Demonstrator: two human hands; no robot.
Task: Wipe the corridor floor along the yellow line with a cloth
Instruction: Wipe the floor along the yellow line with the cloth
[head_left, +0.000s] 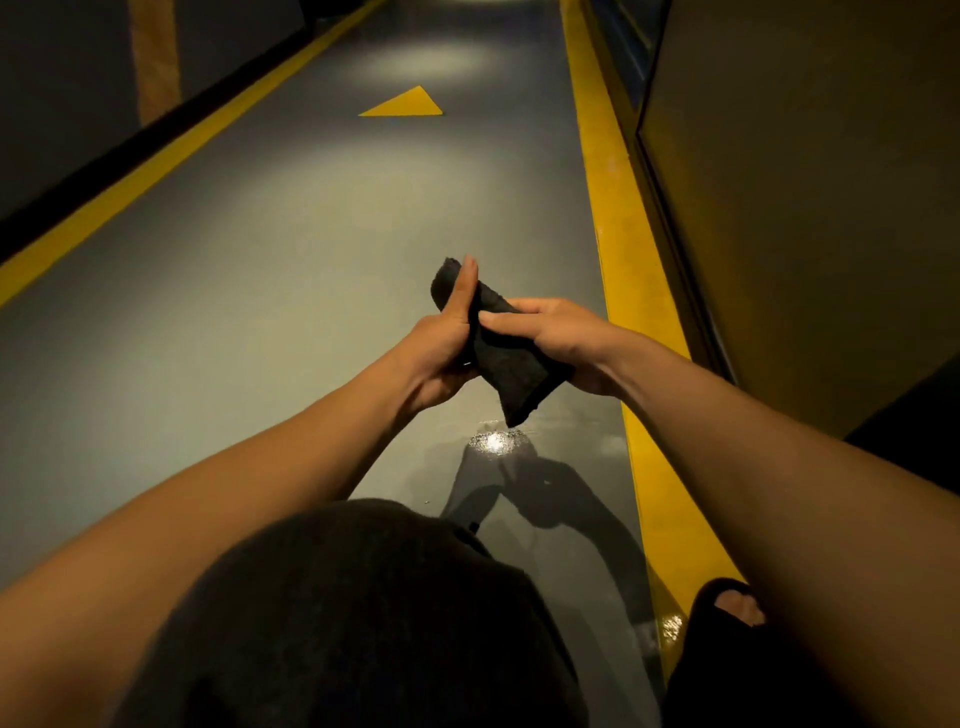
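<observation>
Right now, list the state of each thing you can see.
cloth: folded, off the floor, held by both hands
left hand: grips the cloth, thumb up along it
right hand: grips the cloth
floor: wet, shiny patch under the cloth
yellow line: not being wiped

Dark cloth (511, 358) looks like matt terry; grey floor (270, 291) smooth, glossy.

cloth (506, 358) middle hidden by hands; sandal (727, 623) partly behind right forearm
</observation>
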